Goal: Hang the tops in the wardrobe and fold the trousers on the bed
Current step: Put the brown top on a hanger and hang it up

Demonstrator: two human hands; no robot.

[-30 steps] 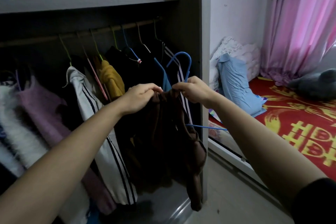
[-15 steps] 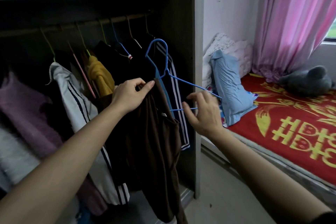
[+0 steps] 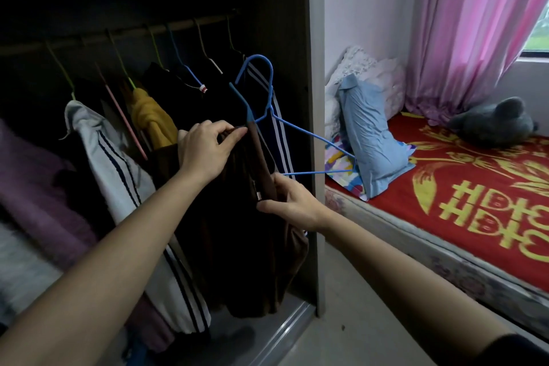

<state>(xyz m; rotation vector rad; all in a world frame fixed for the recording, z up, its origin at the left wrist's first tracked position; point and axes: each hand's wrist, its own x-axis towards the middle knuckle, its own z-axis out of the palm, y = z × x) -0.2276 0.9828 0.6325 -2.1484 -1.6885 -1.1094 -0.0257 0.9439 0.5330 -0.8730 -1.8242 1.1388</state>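
Note:
A dark brown top (image 3: pixel 252 235) hangs in front of the open wardrobe (image 3: pixel 292 38), partly threaded onto a blue wire hanger (image 3: pixel 269 104). One hanger arm is inside the top's neck; the other arm sticks out bare toward the bed. My left hand (image 3: pixel 208 148) pinches the top's collar at the hanger's shoulder. Lower down, my right hand (image 3: pixel 288 202) grips the brown fabric near a small label. The hanger's hook is free, below the rail (image 3: pixel 124 36).
Several garments hang on the rail: a white striped top (image 3: pixel 118 163), a mustard one (image 3: pixel 151 119), dark ones, purple ones at left. The wardrobe's side panel stands right of my hands. A bed with a red cover (image 3: pixel 463 187), blue pillow (image 3: pixel 368 134) and grey plush (image 3: pixel 493 122) lies right.
My right hand let go of the hanger's bare arm and dropped to grip the brown fabric. The hanger rose and tilted, with one arm now inside the collar.

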